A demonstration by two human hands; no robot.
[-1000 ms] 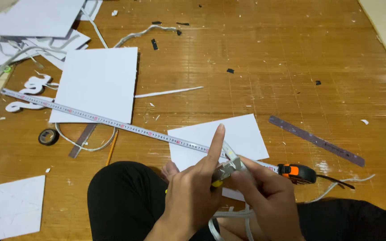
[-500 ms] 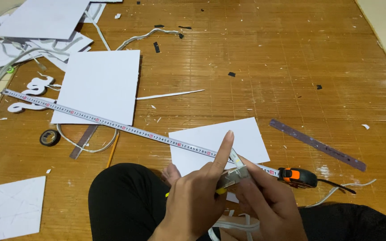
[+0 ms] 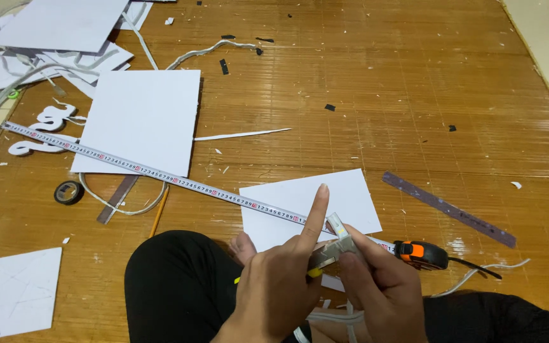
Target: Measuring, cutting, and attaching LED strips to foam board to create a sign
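Note:
My left hand (image 3: 281, 286) and my right hand (image 3: 379, 289) meet over my lap and together hold a small utility knife (image 3: 333, 244) with a pale tip and a yellow part. The left index finger points up along it; the right thumb and fingers pinch its front end. Just beyond lies a white sheet (image 3: 300, 200). An extended tape measure (image 3: 154, 173) runs across it to its orange and black case (image 3: 422, 254), beside my right hand.
A larger white board (image 3: 141, 121) lies at the upper left, with more sheets (image 3: 52, 25) and cut scraps behind it. A dark ruler (image 3: 449, 208) lies at right, a black tape roll (image 3: 69, 192) and a pencil (image 3: 158, 213) at left. Another white sheet (image 3: 11, 292) is bottom left.
The hands stay together on the knife. The view has shifted slightly, so the hands sit a little lower and to the right. The tape and sheets have not moved.

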